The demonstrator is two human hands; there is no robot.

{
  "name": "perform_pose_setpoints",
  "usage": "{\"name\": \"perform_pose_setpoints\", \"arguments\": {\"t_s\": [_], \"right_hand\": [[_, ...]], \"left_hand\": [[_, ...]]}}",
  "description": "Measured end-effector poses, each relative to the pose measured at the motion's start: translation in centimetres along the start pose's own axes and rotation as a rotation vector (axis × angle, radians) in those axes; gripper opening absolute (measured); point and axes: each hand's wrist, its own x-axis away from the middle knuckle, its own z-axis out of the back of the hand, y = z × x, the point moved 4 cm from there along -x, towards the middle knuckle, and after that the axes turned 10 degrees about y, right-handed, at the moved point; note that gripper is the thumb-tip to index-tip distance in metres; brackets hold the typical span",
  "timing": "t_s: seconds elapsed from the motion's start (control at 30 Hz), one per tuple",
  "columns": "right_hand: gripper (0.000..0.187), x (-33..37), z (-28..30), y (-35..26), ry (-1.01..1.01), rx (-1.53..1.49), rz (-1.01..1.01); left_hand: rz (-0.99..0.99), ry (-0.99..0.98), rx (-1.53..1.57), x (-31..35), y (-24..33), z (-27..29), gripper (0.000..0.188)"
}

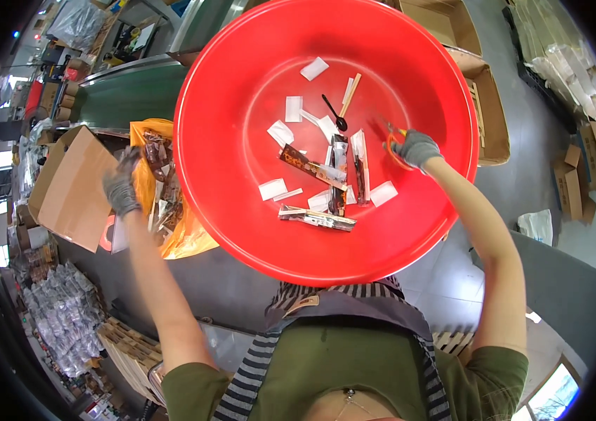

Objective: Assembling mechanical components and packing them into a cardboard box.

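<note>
In a large red plastic tub [242, 231] lie several torn cutlery packets, among them a dark printed wrapper [305, 165]. A black spoon [335, 114], wooden chopsticks [350, 95] and folded white napkins [294, 109] are scattered there too. My right hand [419, 149], in a grey glove, grips orange-handled scissors [398, 149] over the tub's right side. Outside the tub at left, my grey-gloved left hand [122, 188] is beside an orange bag [189, 235] holding dark wrappers [164, 193]. Its fingers are smeared by motion, so I cannot see whether they hold anything.
An open cardboard box [73, 189] stands left of the orange bag. Behind it runs a green conveyor belt [129, 95]. Further cardboard boxes [487, 105] sit at the tub's right rear. Clear-wrapped goods [63, 316] are stacked on the left, near a wooden pallet [126, 351].
</note>
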Motion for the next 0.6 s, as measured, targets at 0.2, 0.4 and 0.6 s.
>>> {"name": "perform_pose_setpoints", "arguments": {"t_s": [0.2, 0.4, 0.6], "right_hand": [[0.064, -4.2, -4.8, 2.8, 0.227, 0.050, -0.227], [0.076, -2.7, -8.9, -6.4, 0.422, -0.119, -0.042], [0.061, -3.0, -8.4, -9.6, 0.197, 0.046, -0.194]], "left_hand": [[-0.893, 0.378, -0.936, 7.9, 7.0, -7.8, 0.061], [0.758, -0.657, -0.197, 19.6, -0.4, -25.9, 0.068], [0.412, -0.369, -0.527, 20.8, -11.8, -36.1, 0.044]]}}
